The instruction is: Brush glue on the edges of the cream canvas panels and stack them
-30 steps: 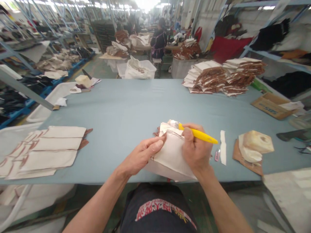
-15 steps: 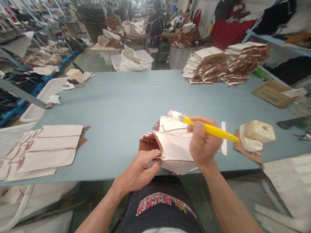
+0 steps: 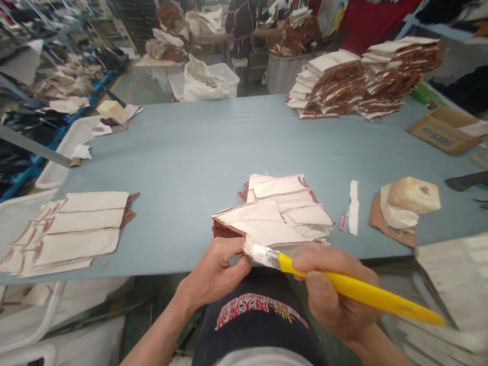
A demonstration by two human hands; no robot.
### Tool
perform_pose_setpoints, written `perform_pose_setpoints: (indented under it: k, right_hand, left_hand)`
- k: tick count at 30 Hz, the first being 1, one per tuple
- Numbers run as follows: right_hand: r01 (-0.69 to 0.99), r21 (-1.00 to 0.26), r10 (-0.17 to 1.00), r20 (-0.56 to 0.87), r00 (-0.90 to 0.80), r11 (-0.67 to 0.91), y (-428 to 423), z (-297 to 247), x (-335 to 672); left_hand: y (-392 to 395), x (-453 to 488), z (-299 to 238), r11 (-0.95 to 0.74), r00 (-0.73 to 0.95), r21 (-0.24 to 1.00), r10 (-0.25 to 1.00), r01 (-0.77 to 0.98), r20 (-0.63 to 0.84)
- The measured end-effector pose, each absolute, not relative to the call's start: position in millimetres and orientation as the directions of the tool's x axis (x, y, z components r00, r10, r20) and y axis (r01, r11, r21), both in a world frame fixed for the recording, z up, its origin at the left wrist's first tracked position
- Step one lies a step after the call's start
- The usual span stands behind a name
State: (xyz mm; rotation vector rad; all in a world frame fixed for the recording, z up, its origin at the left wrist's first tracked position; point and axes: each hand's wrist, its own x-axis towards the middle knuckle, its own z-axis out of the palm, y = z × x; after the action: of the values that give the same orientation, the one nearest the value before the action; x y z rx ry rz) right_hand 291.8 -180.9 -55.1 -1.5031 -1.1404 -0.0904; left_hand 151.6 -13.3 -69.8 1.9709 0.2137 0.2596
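Observation:
My right hand [image 3: 337, 290] is closed round the yellow handle of a paintbrush [image 3: 366, 291]. The white-coated bristles touch or nearly touch the near left corner of a cream fabric piece [image 3: 263, 221] with a brown inside. Thumb and forefinger of my left hand [image 3: 223, 264] pinch that same corner at the table's front edge. Behind and under this piece lies a small pile of similar cream pieces [image 3: 285, 188] with brown edges. What the left fingertips cover at the corner is hidden.
More cream pieces [image 3: 84, 218] lie overlapped on the blue-grey table [image 3: 183, 152] at left. Tall stacks [image 3: 335, 84] stand at the back right. To the right are a white strip [image 3: 354, 208], a small pink item [image 3: 343, 221], a cut-open container [image 3: 415, 195] and a cardboard box [image 3: 442, 129].
My right hand has brought the brush down and toward me, from above the pile to the pinched corner. My left hand stays on the corner. The view has tilted slightly downward.

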Motion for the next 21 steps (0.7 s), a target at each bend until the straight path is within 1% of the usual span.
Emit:
perform_pose_setpoints:
  k: [3, 4, 7, 8, 11, 12, 15, 16, 19, 21]
  right_hand:
    - [0.603, -0.791, 0.485, 0.57, 0.663, 0.105, -183, -57, 297]
    - [0.571, -0.814, 0.479, 0.543, 0.689, 0.102, -182, -57, 298]
    - [0.471, -0.866, 0.561, 0.477, 0.677, 0.169, -177, -55, 301]
    - [0.433, -0.88, 0.568, 0.461, 0.682, 0.196, -176, -55, 301]
    - [0.378, -0.897, 0.494, 0.443, 0.748, 0.23, -172, -55, 303]
    - [0.362, -0.902, 0.489, 0.433, 0.758, 0.237, -172, -55, 305]
    - [0.285, -0.921, 0.533, 0.386, 0.753, 0.265, -174, -53, 312]
    - [0.26, -0.924, 0.527, 0.375, 0.763, 0.281, -176, -51, 315]
    - [0.255, -0.906, 0.42, 0.387, 0.821, 0.338, -183, -45, 321]
    - [0.283, -0.889, 0.4, 0.42, 0.815, 0.359, -188, -44, 321]
  left_hand:
    - [-16, 156, -69, -0.405, 0.945, 0.914, 0.312, 0.038, 0.099]
    - [-17, 157, -68, -0.404, 0.94, 0.914, 0.323, 0.033, 0.109]
    - [-19, 159, -64, -0.398, 0.936, 0.917, 0.324, 0.005, 0.135]
    - [-20, 160, -62, -0.399, 0.937, 0.917, 0.321, 0.002, 0.137]
    - [-24, 163, -59, -0.401, 0.939, 0.916, 0.326, 0.029, 0.113]
    - [-25, 165, -58, -0.394, 0.937, 0.918, 0.333, 0.035, 0.107]
    - [-25, 170, -56, -0.332, 0.927, 0.943, 0.362, 0.036, 0.092]
    - [-23, 172, -56, -0.3, 0.921, 0.953, 0.382, 0.046, 0.076]
    - [-19, 175, -53, -0.196, 0.891, 0.974, 0.455, 0.115, -0.013]
    - [-19, 177, -50, -0.13, 0.878, 0.981, 0.473, 0.143, -0.065]
